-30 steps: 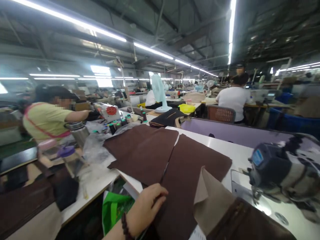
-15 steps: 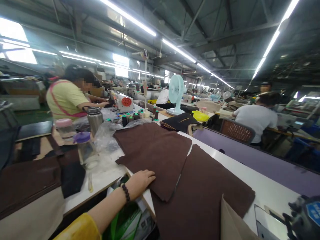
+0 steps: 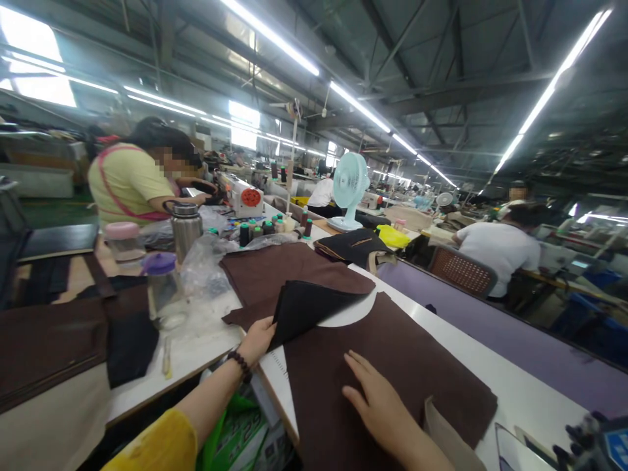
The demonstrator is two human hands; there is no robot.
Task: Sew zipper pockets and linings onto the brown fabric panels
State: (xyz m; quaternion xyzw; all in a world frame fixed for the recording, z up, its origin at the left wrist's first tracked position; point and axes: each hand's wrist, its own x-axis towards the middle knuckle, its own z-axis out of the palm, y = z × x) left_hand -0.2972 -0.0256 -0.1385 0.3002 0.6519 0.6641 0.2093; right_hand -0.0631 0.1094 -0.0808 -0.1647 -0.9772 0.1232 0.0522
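My left hand (image 3: 259, 340), with a dark beaded bracelet at the wrist, grips the near corner of a brown sheet stack (image 3: 260, 271). That corner is folded up and back, so its black underside (image 3: 307, 304) shows. Over the second brown piece (image 3: 407, 333), nearer to me on the white table (image 3: 471, 347), is my right hand (image 3: 375, 399), its fingers apart and nothing in them. A beige flap (image 3: 444, 425) sticks out beside my right wrist. White tabletop shows between the two brown pieces.
Left of the stack are a steel bottle (image 3: 186, 232), a purple-lidded jar (image 3: 161, 281), clear plastic (image 3: 203, 268) and thread spools (image 3: 267, 227). A fan (image 3: 350, 186) stands behind. A co-worker (image 3: 132, 176) sits at the left, another (image 3: 500, 248) at the right. A machine part (image 3: 598, 438) is near right.
My left hand has lifted and folded back the stack's corner, on which it lay before. My right hand has come into view over the nearer brown piece. The view has shifted slightly.
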